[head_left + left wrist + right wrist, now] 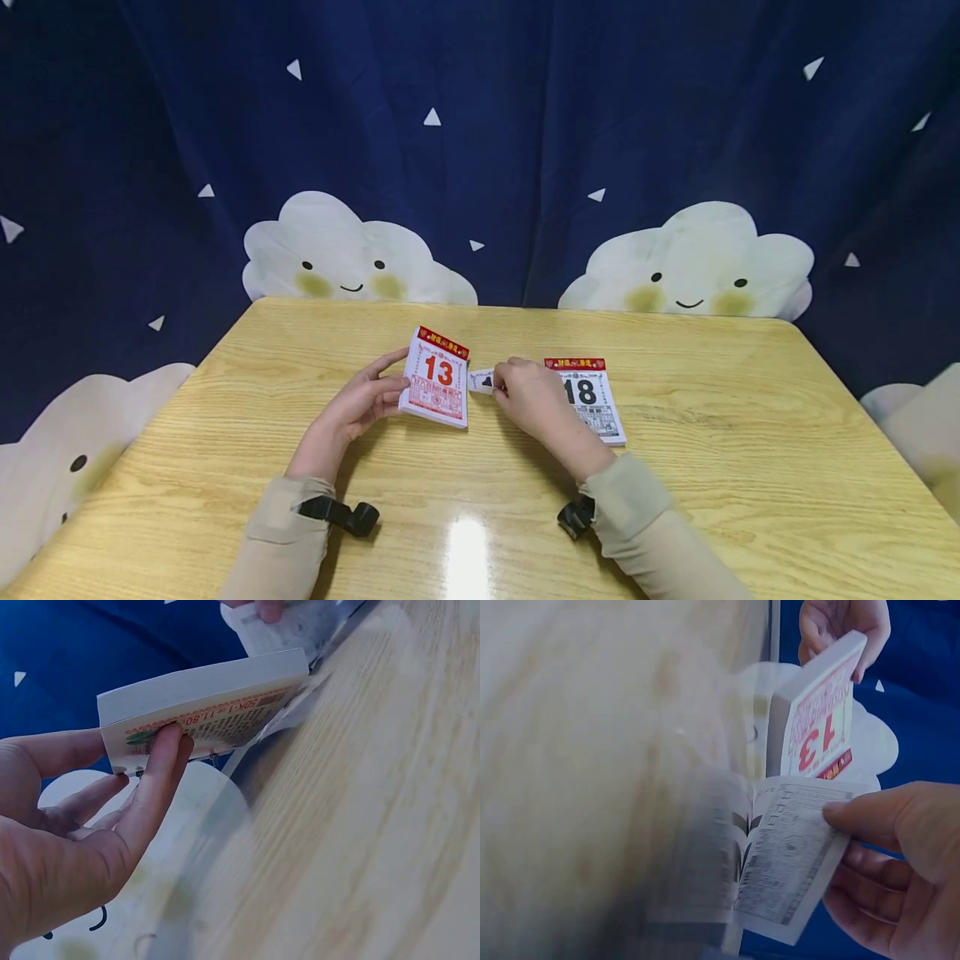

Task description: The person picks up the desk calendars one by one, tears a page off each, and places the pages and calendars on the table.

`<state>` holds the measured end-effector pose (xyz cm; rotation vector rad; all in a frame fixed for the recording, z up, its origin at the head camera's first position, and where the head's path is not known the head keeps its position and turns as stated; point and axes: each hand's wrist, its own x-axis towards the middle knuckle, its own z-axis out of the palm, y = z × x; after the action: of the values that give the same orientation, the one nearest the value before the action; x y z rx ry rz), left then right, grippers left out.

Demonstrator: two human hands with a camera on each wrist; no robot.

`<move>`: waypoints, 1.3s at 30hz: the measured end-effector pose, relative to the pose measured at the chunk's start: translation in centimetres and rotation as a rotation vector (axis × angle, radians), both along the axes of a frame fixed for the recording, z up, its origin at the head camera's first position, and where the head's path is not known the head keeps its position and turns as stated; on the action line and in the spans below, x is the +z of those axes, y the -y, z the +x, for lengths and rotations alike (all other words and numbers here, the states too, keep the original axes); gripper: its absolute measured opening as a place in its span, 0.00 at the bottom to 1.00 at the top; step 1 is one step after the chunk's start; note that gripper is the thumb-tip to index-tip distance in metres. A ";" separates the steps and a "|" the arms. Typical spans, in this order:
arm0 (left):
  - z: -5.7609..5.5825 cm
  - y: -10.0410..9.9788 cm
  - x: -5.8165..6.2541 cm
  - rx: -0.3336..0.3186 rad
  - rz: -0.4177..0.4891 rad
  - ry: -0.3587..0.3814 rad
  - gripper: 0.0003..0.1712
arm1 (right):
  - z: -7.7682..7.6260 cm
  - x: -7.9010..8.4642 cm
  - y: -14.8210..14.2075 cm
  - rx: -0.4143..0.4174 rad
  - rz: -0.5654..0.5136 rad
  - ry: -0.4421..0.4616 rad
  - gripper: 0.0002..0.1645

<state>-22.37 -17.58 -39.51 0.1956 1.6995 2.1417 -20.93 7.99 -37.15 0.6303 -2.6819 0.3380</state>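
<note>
My left hand (366, 400) holds a thick tear-off calendar (437, 385) by its left edge, its red 13 facing up and its red header strip at the top. In the left wrist view, fingers (154, 772) lie against the printed underside of this tilted calendar block (199, 684). To its right, my right hand (534, 398) pinches a loose calendar sheet (481, 381), mostly covered by the fingers in the head view. The right wrist view shows the thumb on this thin sheet (787, 859). A second calendar (596, 398), with a black 18, lies flat, partly hidden behind my right hand.
Everything is over a light wood-grain table (712, 467) with a bright glare spot near the front. Behind its far edge hangs a dark blue curtain (480, 158) with white triangles and smiling clouds. Each wrist wears a black strap with a small camera.
</note>
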 end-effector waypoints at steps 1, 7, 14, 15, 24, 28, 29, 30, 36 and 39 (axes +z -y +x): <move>0.0 0.0 0.0 0.001 -0.003 0.000 0.37 | 0.1 -0.1 0.2 0.006 0.008 0.018 0.05; -0.1 0.2 -0.2 0.001 -0.038 -0.002 0.38 | 0.2 -0.4 0.9 0.033 0.042 0.174 0.08; -0.1 0.4 -0.2 -0.022 -0.111 -0.006 0.38 | 0.3 -0.8 1.3 0.062 0.032 0.314 0.07; 0.0 0.5 -0.1 -0.026 -0.130 -0.009 0.38 | 0.3 -0.8 1.4 0.061 0.032 0.327 0.06; 0.2 1.0 0.0 -0.014 -0.289 -0.015 0.38 | 0.3 -1.2 1.7 0.098 0.046 0.440 0.04; 0.2 1.0 0.3 0.025 -0.381 -0.021 0.37 | 0.4 -1.3 1.7 0.116 0.040 0.429 0.06; 0.2 0.9 0.3 0.038 -0.411 -0.026 0.36 | 0.4 -1.3 1.6 0.118 0.039 0.429 0.06; 0.3 0.9 0.4 0.050 -0.433 -0.030 0.36 | 0.4 -1.3 1.6 0.122 0.036 0.429 0.07; 0.3 0.6 0.5 0.081 -0.561 -0.065 0.31 | 0.6 -1.2 1.6 0.119 0.025 0.444 0.10; 0.3 0.7 0.4 0.081 -0.588 -0.069 0.30 | 0.6 -1.2 1.7 0.107 0.020 0.465 0.11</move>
<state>-22.11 -18.25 -39.11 0.0309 2.3212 1.6046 -20.34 6.30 -38.36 0.7843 -3.0987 0.5445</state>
